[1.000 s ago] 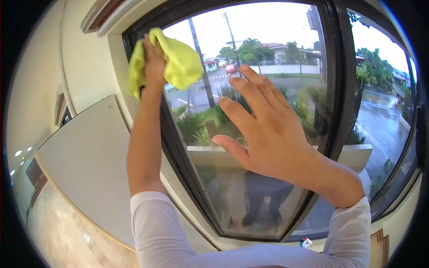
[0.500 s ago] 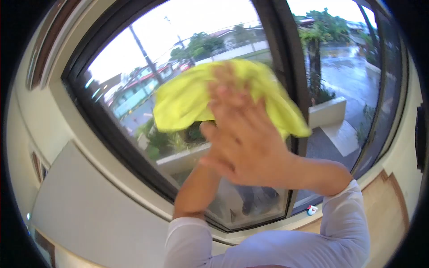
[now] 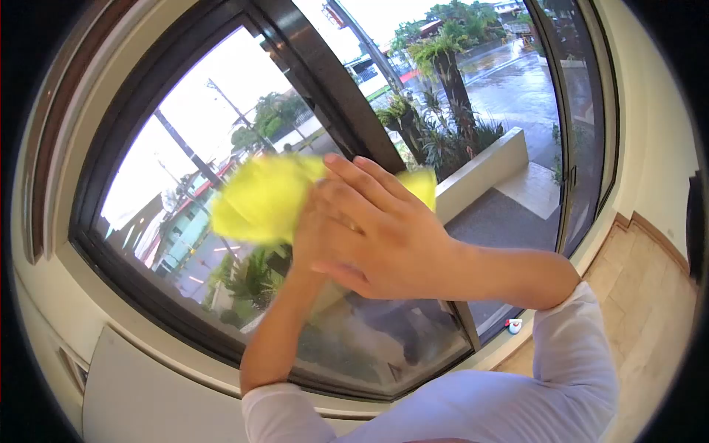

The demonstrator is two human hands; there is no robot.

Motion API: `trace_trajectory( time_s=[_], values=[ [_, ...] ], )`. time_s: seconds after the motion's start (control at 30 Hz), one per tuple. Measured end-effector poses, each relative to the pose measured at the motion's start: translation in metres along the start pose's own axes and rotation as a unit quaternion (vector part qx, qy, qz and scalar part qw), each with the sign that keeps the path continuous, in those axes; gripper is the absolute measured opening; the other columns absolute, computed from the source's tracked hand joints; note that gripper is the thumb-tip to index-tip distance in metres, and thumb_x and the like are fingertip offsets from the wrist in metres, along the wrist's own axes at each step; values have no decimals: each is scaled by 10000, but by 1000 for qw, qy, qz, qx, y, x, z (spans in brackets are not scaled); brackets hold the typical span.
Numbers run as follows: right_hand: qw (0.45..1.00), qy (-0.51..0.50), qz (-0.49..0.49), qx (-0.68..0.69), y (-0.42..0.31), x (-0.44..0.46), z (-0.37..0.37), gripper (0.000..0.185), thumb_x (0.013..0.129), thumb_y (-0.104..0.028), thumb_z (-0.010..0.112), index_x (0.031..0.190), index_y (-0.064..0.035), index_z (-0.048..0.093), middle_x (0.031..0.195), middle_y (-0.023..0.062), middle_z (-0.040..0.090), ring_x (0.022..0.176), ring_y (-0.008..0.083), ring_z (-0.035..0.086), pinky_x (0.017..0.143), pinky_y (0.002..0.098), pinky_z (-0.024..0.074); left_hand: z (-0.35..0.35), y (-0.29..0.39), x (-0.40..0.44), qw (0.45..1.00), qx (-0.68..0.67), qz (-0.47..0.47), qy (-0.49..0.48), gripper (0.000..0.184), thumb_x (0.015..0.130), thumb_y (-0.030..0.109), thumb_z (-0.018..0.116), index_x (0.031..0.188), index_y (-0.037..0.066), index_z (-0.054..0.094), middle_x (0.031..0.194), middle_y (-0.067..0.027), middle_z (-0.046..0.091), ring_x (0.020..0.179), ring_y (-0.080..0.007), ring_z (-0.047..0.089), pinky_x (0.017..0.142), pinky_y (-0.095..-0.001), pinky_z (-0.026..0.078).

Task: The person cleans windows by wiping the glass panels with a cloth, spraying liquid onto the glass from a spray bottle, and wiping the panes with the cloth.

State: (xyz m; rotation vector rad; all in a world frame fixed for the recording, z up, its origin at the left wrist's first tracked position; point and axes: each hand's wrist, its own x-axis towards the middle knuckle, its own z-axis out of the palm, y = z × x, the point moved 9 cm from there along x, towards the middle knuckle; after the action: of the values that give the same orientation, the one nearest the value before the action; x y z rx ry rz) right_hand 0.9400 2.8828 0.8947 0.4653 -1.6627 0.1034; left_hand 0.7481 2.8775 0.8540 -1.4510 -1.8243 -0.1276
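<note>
The fingers of the right hand [image 3: 391, 240] are held straight and unclenched in front of the left hand [image 3: 312, 229], whose grip cannot be told, with a blurred yellow cloth [image 3: 258, 198] seen behind them, before the left window pane [image 3: 340, 351], which is framed by dark bars [image 3: 314, 66].

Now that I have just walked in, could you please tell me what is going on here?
A person in white sleeves has both hands raised at a dark-framed window. The left hand is at a yellow cloth, partly hidden behind the right hand, whose fingers are extended. The blur and overlap hide how the cloth is gripped. A small white object is near the window's lower edge.
</note>
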Motion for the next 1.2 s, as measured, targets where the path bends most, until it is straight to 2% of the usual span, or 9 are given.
trace_trajectory(
  time_s=[0.3,0.37,0.5,0.57,0.7,0.8,1.0,1.07,1.2],
  values=[
    [998,-45,30,-25,13,-3,-11,438,785,-334,793,1076,-42,643,1263,196,558,1306,440,487,1060,562,429,-154,-19,152,847,412,136,308,408,976,278,511,1226,-26,618,1271,-261,595,1231,-466,516,1085,-529,382],
    [1000,-8,20,-10,15,1,-13,448,760,-301,819,1084,-37,657,1262,193,579,1286,444,516,1033,528,456,-111,-37,146,949,260,-171,-40,432,1016,239,423,1275,-81,554,1397,-279,524,1304,-426,498,1081,-499,391],
    [999,-32,15,-4,2,1,3,429,762,-251,825,1092,-27,666,1258,196,594,1271,447,536,1005,503,474,14,-16,-19,970,-76,-23,230,401,955,243,586,1289,22,590,1312,-178,589,1325,-290,472,1060,-456,418],
    [998,-62,-4,-1,-7,0,12,423,769,-253,821,1091,-27,666,1264,196,592,1275,450,532,1001,505,475,60,-41,-64,824,-535,-159,94,644,945,246,643,1511,128,360,1434,-92,479,1324,-278,457,1073,-432,408],
    [996,-86,-5,26,-19,-8,34,407,785,-276,813,1077,-34,666,1275,197,585,1286,452,521,1012,514,467,-53,-121,-245,869,190,-373,264,786,930,340,644,1557,63,260,1591,-247,265,1479,-449,216,1200,-540,201],
    [988,-138,-17,65,-38,-21,56,401,789,-293,810,1064,-38,667,1285,195,578,1295,449,512,1031,527,453,-28,-146,-361,759,216,-492,367,726,939,292,629,1542,52,302,1609,-260,227,1483,-483,188,1195,-566,187],
    [978,-133,-76,138,-82,2,89,408,786,-319,782,1039,-28,650,1253,220,565,1293,456,494,1042,563,438,-13,-85,-233,927,182,-263,196,717,932,224,622,1554,91,291,1640,-246,165,1486,-487,177,1180,-637,138],
    [976,-132,-90,150,-92,3,97,406,786,-319,783,1036,-29,649,1257,224,564,1291,457,498,1039,563,442,-81,-143,-246,874,-20,-428,229,721,915,190,620,1550,74,300,1627,-280,168,1486,-468,201,1187,-621,150],
    [975,-144,-74,155,-100,-1,117,424,766,-305,810,1043,-23,658,1259,222,571,1278,460,517,1029,553,458,-111,-188,-318,860,249,-375,238,660,928,244,643,1462,-53,394,1608,-329,155,1493,-509,128,1173,-662,116]
  ],
)
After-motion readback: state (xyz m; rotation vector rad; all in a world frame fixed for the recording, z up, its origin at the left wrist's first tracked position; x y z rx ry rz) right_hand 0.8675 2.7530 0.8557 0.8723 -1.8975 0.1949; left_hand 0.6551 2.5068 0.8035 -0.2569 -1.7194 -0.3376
